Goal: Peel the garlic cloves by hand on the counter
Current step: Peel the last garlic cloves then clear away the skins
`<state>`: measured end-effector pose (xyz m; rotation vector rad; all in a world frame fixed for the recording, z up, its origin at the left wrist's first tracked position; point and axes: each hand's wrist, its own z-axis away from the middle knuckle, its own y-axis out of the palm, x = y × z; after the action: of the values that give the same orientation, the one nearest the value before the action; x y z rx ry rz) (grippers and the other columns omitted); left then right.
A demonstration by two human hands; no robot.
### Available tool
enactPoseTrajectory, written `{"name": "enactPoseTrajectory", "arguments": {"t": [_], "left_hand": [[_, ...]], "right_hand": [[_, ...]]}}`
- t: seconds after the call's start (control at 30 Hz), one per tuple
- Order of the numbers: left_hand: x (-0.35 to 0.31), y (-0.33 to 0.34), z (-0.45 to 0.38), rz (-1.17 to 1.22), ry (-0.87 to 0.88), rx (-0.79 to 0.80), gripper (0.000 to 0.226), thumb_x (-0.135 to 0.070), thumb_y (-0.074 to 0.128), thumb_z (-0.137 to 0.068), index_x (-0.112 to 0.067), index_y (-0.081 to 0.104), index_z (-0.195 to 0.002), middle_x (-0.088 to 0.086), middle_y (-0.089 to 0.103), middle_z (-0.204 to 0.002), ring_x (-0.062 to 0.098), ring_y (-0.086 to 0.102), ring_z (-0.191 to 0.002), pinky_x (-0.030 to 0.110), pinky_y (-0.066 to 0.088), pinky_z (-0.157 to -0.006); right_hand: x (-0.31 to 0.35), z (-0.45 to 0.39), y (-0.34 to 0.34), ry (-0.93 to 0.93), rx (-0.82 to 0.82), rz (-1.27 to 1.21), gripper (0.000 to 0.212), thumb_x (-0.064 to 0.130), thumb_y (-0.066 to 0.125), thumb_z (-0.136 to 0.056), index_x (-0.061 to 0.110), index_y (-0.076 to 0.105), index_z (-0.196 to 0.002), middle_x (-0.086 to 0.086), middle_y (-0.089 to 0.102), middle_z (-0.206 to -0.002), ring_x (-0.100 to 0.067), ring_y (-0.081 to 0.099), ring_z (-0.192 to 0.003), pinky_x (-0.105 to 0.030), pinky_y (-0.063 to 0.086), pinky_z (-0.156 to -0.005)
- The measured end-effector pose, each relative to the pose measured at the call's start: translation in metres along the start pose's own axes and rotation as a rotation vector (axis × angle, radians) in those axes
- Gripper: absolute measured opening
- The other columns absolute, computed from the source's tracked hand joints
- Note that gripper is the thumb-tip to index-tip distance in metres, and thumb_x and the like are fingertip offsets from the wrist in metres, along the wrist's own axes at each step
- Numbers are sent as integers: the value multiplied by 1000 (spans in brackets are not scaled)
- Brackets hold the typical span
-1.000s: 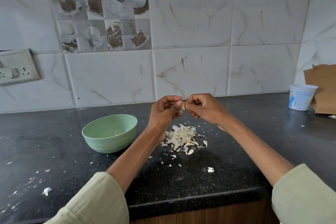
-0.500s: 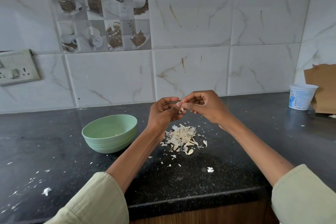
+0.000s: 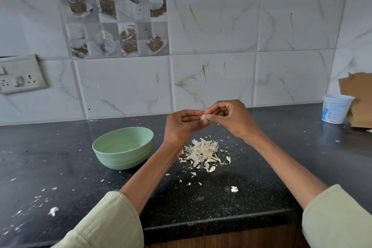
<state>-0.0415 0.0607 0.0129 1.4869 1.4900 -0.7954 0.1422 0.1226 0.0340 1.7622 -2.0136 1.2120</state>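
A small pale garlic clove [image 3: 203,117] is held in the air between both hands, above the dark counter [image 3: 261,177]. My left hand [image 3: 182,125] grips it with curled fingers and thumb. My right hand [image 3: 231,119] pinches its top with thumb and fingertips. Most of the clove is hidden by the fingers. Below the hands lies a pile of papery garlic skins [image 3: 203,152]. A light green bowl [image 3: 122,148] stands to the left of the pile with a small pale bit inside.
Loose skin flakes [image 3: 54,211] are scattered over the counter's left and front. A white plastic tub [image 3: 335,108] and brown cardboard [image 3: 360,98] stand at the far right by the tiled wall. A switch socket [image 3: 20,74] is on the wall at left. The counter's front edge runs near my sleeves.
My right hand has shifted slightly up and its fingers have worked on the clove. The left hand, pile and bowl stay where they were.
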Motion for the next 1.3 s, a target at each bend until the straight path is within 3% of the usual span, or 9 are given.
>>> {"name": "enactPoseTrajectory", "arguments": {"t": [0.37,0.8,1.03,1.3], "left_hand": [[1,1,-2,2,-20,-6,43,4,90,-74,1,73,-114,23,79,-99,40,77,-98,43,63,-92],[-1,5,0,25,-19,60,36,9,80,-84,6,69,-118,25,78,-99,39,79,-94,38,65,-87],[3,5,-2,39,-10,54,29,8,75,-90,7,69,-118,27,77,-102,35,78,-95,38,65,-87],[6,2,-3,75,-11,70,26,5,69,-96,5,69,-122,24,77,-107,31,79,-99,37,63,-92]], "right_hand": [[5,2,2,-16,5,56,7,16,85,-88,20,80,-89,7,78,-82,-3,71,-74,-16,54,-70],[10,7,4,-15,-13,151,11,16,80,-86,22,72,-82,10,70,-72,1,58,-61,-12,44,-59],[9,6,6,-23,-17,167,12,21,81,-88,19,71,-83,10,66,-72,1,55,-60,-12,43,-59],[10,5,0,-9,-19,176,12,12,76,-88,22,74,-83,9,71,-77,1,58,-64,-12,46,-62]]}}
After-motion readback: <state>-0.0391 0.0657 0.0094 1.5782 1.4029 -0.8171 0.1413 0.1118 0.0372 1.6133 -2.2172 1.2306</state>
